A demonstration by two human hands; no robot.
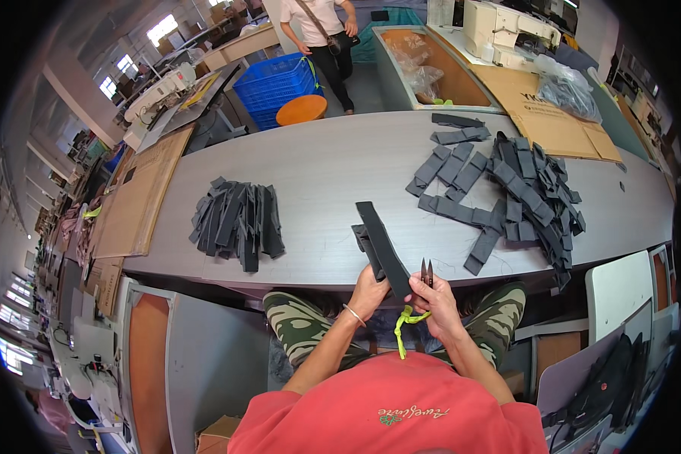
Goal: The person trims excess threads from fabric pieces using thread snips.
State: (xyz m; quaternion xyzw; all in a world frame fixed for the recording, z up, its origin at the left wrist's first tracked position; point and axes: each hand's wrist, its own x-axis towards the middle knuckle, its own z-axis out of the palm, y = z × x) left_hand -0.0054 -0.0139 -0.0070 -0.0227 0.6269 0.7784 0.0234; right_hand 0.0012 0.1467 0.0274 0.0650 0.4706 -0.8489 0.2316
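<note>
Above the table's near edge, my left hand (pixel 367 295) grips a few dark grey fabric strips (pixel 384 246), folded and pointing away from me. My right hand (pixel 436 306) is closed around small thread snips (pixel 428 274), blades pointing up. Its fingers also touch the near end of the strips. A yellow-green cord (pixel 401 333) dangles beside that hand, looking tied to the snips. To the left on the table lies a neat bunch of grey strips (pixel 238 223). At the right, a tangled heap of similar grey strips (pixel 537 193) spreads toward the near edge.
The grey table (pixel 318 159) spans my front, with cardboard sheets (pixel 144 197) at its left and far right. Beyond stand blue crates (pixel 276 87), an orange round stool (pixel 301 110), a walking person (pixel 325 38) and a sewing machine (pixel 507 30).
</note>
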